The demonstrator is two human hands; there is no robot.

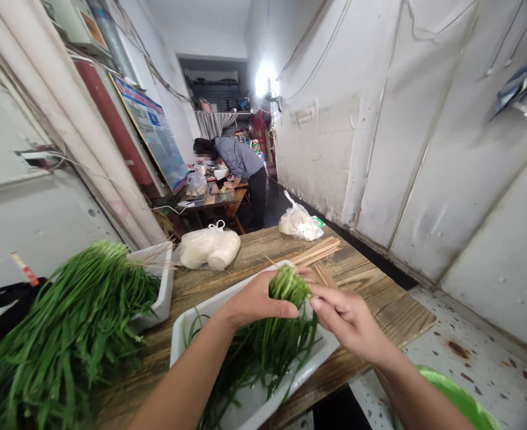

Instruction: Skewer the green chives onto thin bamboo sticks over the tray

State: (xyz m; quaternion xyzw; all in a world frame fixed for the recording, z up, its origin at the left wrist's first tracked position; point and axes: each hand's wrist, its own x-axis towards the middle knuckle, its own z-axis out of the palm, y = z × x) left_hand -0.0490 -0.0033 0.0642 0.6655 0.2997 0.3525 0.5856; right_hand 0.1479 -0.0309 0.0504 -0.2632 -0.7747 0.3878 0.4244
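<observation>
Greens (70,322) are heaped at far left, partly over a white bin (164,292); next, a knotted bag (207,246) is set. Above a white tray (309,365), a leafy bunch (288,285) is clasped by the left hand (257,298). Thin sticks (319,249) are laid behind. The bunch's right edge is touched by the right hand (351,322), fingertips pinched; whether anything is held cannot be told.

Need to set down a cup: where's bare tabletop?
Bare tabletop shows right of the bamboo skewers, toward the corner; a smaller patch lies between the left plastic bag and right plastic bag. Crowded: left, heaped with garlic chives; centre, where left hand and right hand work over a white tray.
</observation>
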